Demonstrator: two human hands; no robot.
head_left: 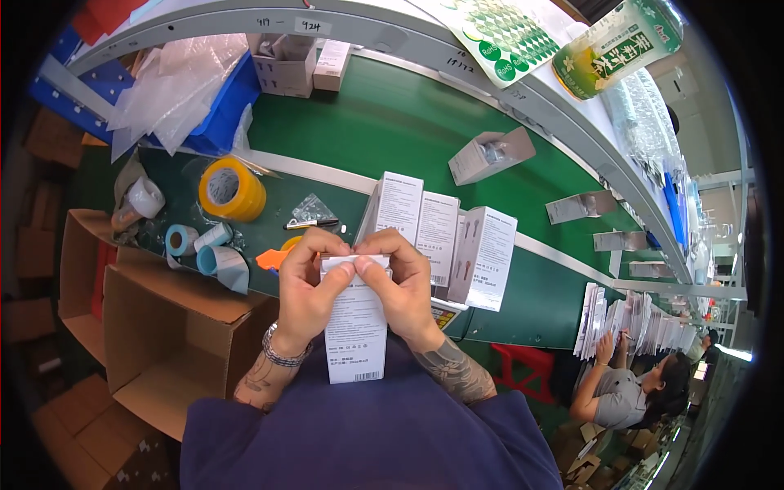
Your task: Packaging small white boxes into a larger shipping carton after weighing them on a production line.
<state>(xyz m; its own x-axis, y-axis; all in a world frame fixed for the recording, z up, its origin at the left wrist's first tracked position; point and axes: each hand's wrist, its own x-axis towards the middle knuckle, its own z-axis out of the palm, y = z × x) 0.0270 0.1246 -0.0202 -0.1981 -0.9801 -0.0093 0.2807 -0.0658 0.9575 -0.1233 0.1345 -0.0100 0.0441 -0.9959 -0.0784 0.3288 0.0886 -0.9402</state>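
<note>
A slim white box with printed text is held upright in front of my chest. My left hand grips its upper left side, and my right hand grips the upper right. Both thumbs press on the end flap at the top, their tips close together. The other fingers curl behind the box, where they are partly hidden. Just beyond my right hand stand several similar white boxes in a group. Behind my left hand lies an orange-handled tool, partly covered by the hand.
Yellow tape rolls, a black marker and label rolls lie on the green bench. An open cardboard carton is at left. Small open boxes sit on the green belt. A can stands on the shelf. Another person works at right.
</note>
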